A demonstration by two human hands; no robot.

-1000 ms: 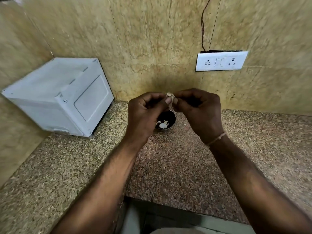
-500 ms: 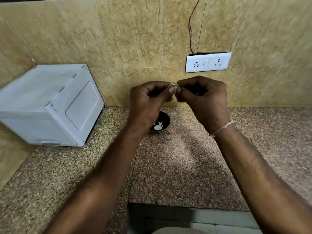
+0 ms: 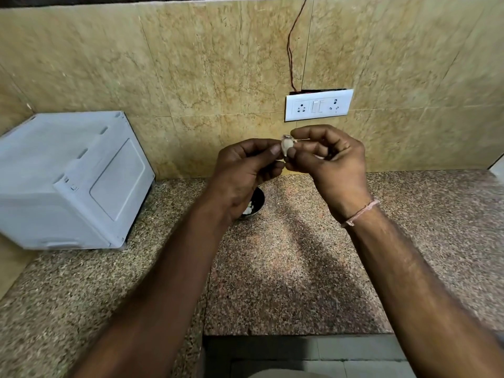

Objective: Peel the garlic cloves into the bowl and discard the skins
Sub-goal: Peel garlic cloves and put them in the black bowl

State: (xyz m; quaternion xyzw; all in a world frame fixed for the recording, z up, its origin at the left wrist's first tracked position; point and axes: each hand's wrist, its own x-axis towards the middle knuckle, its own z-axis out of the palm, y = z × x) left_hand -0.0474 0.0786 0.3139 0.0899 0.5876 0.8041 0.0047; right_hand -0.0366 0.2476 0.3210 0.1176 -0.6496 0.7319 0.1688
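Both hands hold one small pale papery-skinned garlic clove (image 3: pixel 287 146) above the speckled granite counter (image 3: pixel 300 268), left hand (image 3: pixel 242 170) pinching its side, right hand (image 3: pixel 331 159) nipping its top, likely so peeled cloves drop into the small dark round bowl (image 3: pixel 257 199) near the counter's back edge.

Tan tiled wall (image 3: pixel 218 64) with socket plate (image 3: pixel 318 105) above speckled granite counter (image 3: pixel 286 268).

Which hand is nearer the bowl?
Left. The left hand hangs just above the bowl, covering part of it; the right hand is up and to its right.
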